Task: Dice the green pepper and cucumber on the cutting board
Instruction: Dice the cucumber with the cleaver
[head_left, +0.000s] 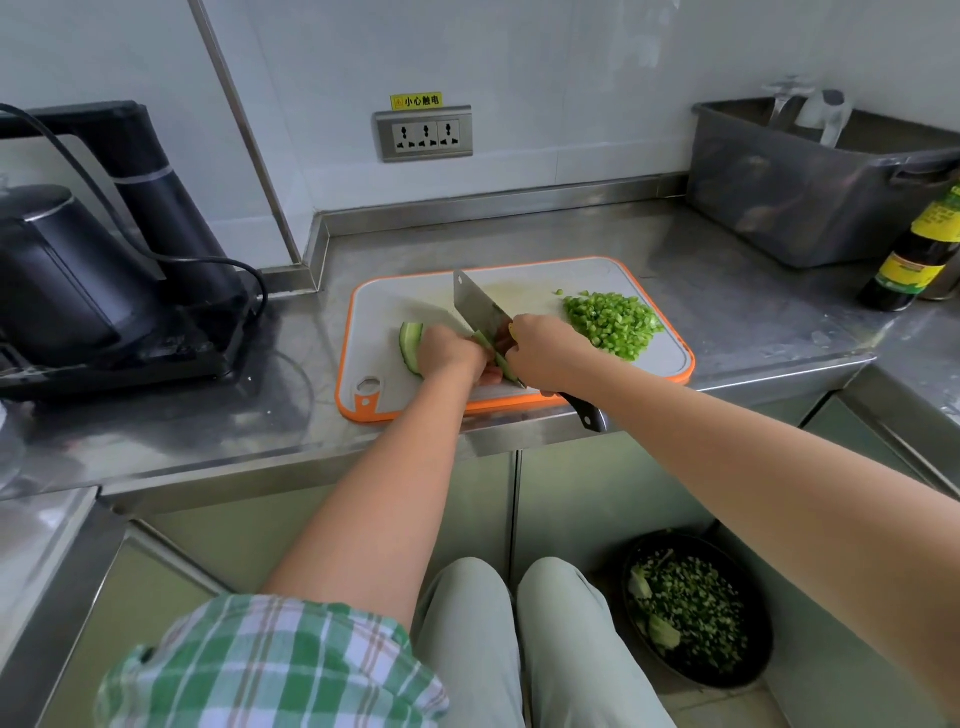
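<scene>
A white cutting board (519, 280) with an orange rim lies on the steel counter. Diced green pepper (613, 322) is heaped at its right side. My right hand (545, 353) grips a cleaver (480, 306) near the blade's heel; the dark handle end sticks out past the counter's front edge. The blade stands on edge along a cucumber strip (498, 356) that my left hand (449, 353) holds down with curled fingers. A cut cucumber piece (410, 345) lies just left of my left hand, partly hidden by it.
A black kettle and appliance (78, 291) with a cable stand at the left. A grey plastic tub (810, 192) and a dark sauce bottle (914, 254) stand at the right. On the floor sits a black bin (696, 608) with green scraps. Wall sockets (423, 135) are behind.
</scene>
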